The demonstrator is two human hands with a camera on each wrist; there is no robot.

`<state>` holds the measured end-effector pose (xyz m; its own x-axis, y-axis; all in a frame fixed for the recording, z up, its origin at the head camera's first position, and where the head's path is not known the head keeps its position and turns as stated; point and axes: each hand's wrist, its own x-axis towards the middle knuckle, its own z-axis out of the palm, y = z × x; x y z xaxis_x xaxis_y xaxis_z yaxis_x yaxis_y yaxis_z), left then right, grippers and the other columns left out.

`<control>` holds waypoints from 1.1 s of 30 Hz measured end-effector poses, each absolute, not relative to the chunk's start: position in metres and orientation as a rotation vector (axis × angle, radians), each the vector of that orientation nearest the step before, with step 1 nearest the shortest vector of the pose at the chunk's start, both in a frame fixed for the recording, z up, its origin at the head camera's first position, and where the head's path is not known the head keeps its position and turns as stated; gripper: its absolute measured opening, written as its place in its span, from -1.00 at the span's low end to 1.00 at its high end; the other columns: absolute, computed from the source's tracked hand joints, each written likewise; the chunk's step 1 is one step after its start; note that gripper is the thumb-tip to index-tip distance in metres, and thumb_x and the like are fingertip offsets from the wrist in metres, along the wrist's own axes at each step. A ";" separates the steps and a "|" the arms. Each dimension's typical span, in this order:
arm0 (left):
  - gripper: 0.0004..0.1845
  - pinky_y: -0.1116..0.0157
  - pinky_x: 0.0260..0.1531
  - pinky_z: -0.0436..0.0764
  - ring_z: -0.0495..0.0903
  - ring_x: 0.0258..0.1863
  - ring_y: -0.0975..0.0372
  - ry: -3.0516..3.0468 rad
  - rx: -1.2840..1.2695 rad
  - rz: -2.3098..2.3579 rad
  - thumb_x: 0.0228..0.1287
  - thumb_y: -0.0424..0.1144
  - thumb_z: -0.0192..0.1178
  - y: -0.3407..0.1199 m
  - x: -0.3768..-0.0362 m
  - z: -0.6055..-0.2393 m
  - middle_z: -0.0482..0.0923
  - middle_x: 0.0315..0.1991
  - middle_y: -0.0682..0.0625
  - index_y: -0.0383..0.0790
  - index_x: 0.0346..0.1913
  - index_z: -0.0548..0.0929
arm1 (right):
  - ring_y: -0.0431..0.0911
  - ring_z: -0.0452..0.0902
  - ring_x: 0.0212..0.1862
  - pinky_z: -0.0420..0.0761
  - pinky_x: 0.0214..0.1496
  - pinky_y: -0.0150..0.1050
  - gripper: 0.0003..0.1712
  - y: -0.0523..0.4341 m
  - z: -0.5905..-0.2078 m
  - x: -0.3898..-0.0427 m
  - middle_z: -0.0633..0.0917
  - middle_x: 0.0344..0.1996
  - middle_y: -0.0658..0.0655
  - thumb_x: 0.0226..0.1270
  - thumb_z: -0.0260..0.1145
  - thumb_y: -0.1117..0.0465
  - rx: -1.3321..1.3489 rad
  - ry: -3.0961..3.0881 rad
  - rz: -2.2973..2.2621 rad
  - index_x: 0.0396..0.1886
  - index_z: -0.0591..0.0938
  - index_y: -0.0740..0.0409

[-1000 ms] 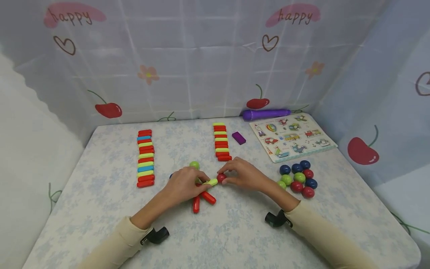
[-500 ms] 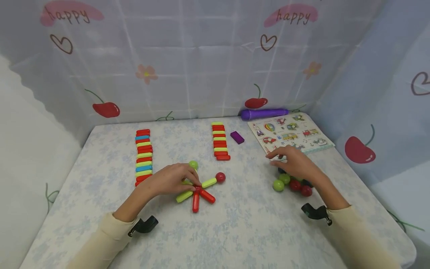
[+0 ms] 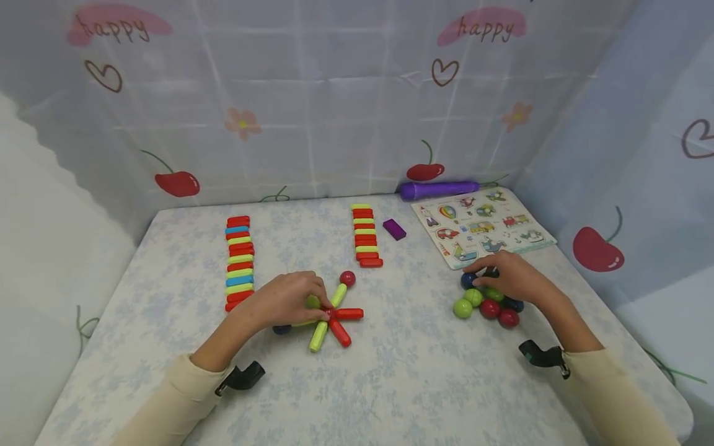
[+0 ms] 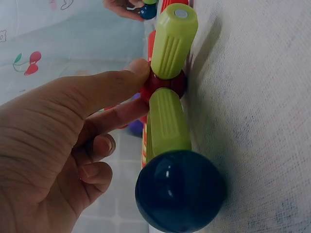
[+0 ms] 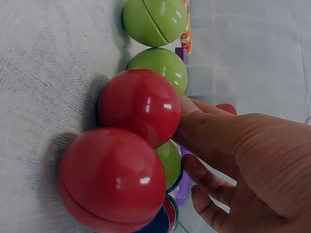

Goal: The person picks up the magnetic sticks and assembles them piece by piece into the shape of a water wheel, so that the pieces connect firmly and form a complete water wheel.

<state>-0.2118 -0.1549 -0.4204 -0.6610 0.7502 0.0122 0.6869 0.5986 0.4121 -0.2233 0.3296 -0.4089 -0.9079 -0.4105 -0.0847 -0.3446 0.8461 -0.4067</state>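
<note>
- Your left hand (image 3: 290,300) rests on the star (image 3: 329,313), which lies on the table (image 3: 390,384) in front of you, left of centre; the fingers curl over it and the fingertips touch the red hub (image 4: 165,85), as the left wrist view shows.
- The star so far has several rods fanning out from that hub: green and red ones, all lying flat.
- Two rod ends already carry balls: a red ball (image 3: 348,278) on the far green rod and a dark blue ball (image 4: 180,191) on the near-left green rod. A green ball shows just under your left fingers, but you cannot tell whether it is joined to a rod.
- The ends of the two red rods and the near green rod are still bare, so by my judgement the work is roughly half done.
- Your right hand (image 3: 510,279) is over the ball pile (image 3: 491,303) at the right, well apart from the star. Its fingers are bent and touch the balls; whether they have closed on one you cannot tell from these views.
- Two rows of spare rods (image 3: 238,260) remain untouched farther back.
</note>
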 end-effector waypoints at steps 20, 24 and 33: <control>-0.79 0.29 -0.23 0.65 0.59 -0.12 0.26 2.848 0.992 0.568 0.26 0.03 0.59 -0.137 -0.199 -0.418 0.73 -0.14 0.14 0.01 -0.18 0.90 | 0.13 0.57 0.09 0.59 0.14 0.15 -0.66 0.272 -0.403 -0.232 0.83 0.07 0.13 0.41 0.55 0.22 -0.657 2.951 -0.578 0.16 0.83 0.10; -0.78 0.29 -0.22 0.64 0.59 -0.13 0.27 2.871 0.973 0.611 0.33 0.00 0.55 -0.129 -0.199 -0.424 0.74 -0.14 0.13 -0.02 -0.10 0.91 | 0.14 0.59 0.16 0.56 0.26 0.18 -0.63 0.244 -0.399 -0.234 0.83 0.08 0.10 0.38 0.57 0.24 -0.742 2.925 -0.654 0.16 0.83 0.08; -0.84 0.37 -0.46 0.55 0.51 -0.39 0.34 2.842 0.894 0.706 0.37 -0.05 0.52 -0.120 -0.199 -0.435 0.77 -0.30 0.23 -0.01 -0.11 0.90 | 0.02 0.52 0.02 0.56 0.00 -0.15 -0.63 0.186 -0.419 -0.238 0.83 0.04 -0.05 0.39 0.58 0.14 -0.895 2.772 -0.805 0.17 0.83 -0.02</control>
